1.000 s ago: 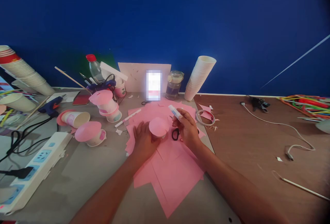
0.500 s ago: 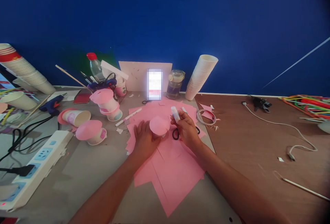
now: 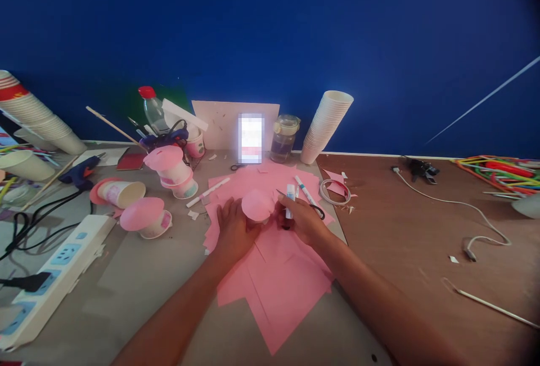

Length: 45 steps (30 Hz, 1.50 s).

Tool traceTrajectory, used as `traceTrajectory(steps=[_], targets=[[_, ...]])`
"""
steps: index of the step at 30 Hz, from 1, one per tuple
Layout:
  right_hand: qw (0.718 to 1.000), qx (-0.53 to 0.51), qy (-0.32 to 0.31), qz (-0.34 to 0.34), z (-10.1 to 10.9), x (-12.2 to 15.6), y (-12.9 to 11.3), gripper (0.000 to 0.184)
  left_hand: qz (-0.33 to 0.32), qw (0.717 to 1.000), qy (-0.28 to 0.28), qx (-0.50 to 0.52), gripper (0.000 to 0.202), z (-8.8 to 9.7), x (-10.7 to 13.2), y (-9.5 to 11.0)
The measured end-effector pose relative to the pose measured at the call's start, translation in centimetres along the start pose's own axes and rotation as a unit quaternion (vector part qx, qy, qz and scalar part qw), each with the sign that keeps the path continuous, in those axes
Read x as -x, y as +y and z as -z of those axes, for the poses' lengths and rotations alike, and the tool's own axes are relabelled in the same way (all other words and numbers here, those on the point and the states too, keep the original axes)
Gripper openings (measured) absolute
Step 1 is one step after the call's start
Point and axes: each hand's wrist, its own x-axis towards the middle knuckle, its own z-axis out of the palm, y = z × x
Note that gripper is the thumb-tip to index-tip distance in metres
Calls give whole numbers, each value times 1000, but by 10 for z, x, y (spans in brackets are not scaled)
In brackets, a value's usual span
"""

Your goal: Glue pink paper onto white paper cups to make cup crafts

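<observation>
My left hand (image 3: 237, 230) curls around a small paper cup whose top is covered by a round pink paper piece (image 3: 256, 205). Most of that cup is hidden beneath the paper. In my right hand (image 3: 307, 218) is a white glue stick with a blue label (image 3: 290, 200), upright and just right of the cup. Pink paper sheets (image 3: 278, 293) lie spread under both hands. Scissors (image 3: 320, 213) are partly hidden behind my right hand. A white marker (image 3: 302, 187) rests on the paper behind them.
Pink-topped cups (image 3: 154, 222) stand at left, beside a power strip (image 3: 57, 276) and a glue gun (image 3: 80, 174). Toward the back are a lit screen (image 3: 251, 138), a glass jar (image 3: 284, 138) and a tall cup stack (image 3: 327, 127). A tape roll (image 3: 335, 191) and a cable (image 3: 447, 203) lie right.
The glue stick has turned from tilted to upright and come down slightly, so its label shows. My left hand stays at the cup. The whole view has shifted slightly.
</observation>
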Motion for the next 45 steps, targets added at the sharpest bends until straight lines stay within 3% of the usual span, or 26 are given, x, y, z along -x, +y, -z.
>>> traceTrajectory(steps=[12,27,45], targets=[[998,18,-42,40,-12,13,5,22,2,1000,1,8,56,-1,0,-2],[993,-80,-17,82,-23,12,23,20,-5,1000,-1,-3,52,-1,0,-1],[993,-105,-11,52,-24,14,21,21,-6,1000,2,-8,51,-2,0,-3]])
